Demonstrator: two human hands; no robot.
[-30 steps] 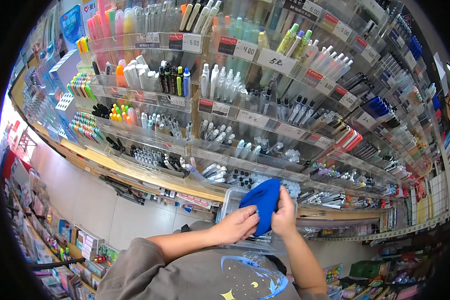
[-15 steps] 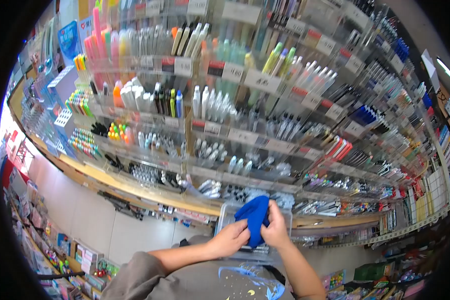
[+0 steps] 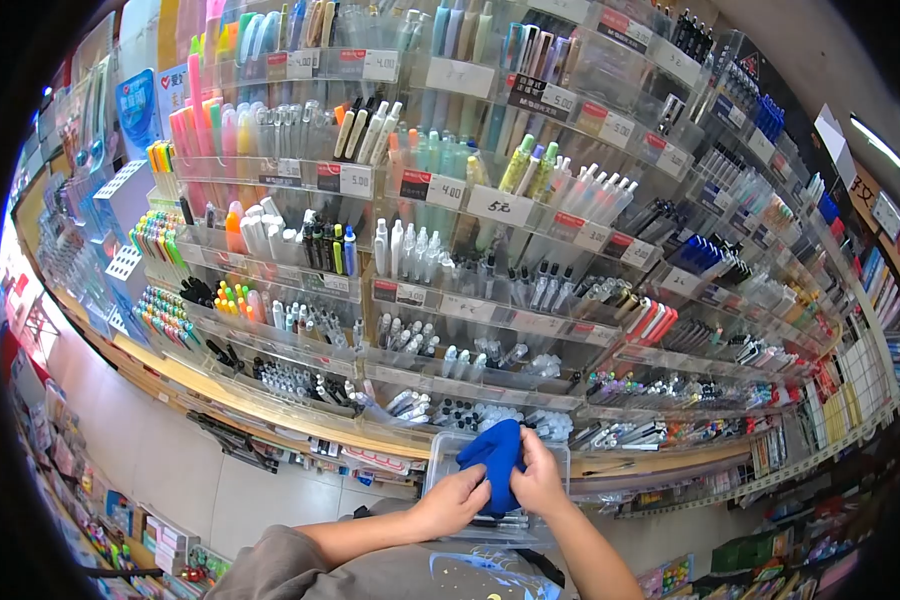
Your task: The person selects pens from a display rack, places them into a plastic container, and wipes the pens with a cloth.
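Observation:
A blue cloth (image 3: pixel 498 458) is bunched between my two hands, in front of my body. My left hand (image 3: pixel 452 502) pinches its lower left side, with the fingers closed on the fabric. On the right edge, my right hand (image 3: pixel 538 474) grips the same cloth, thumb pressed against it. Beneath both hands is a clear plastic box (image 3: pixel 442 462). Some pens (image 3: pixel 500 520) lie inside it, partly covered by the hands and cloth.
Ahead rises a tiered clear acrylic pen rack (image 3: pixel 450 300) full of pens and markers, with price tags. Its wooden ledge (image 3: pixel 270 410) runs just beyond the box. Behind on the left is a low shelf of packaged goods (image 3: pixel 170 535), across the tiled floor (image 3: pixel 290 505).
The view has tilted up, so the rack, box and hands sit lower in the picture. Both hands still hold the blue cloth over the box, and its folds have shifted slightly.

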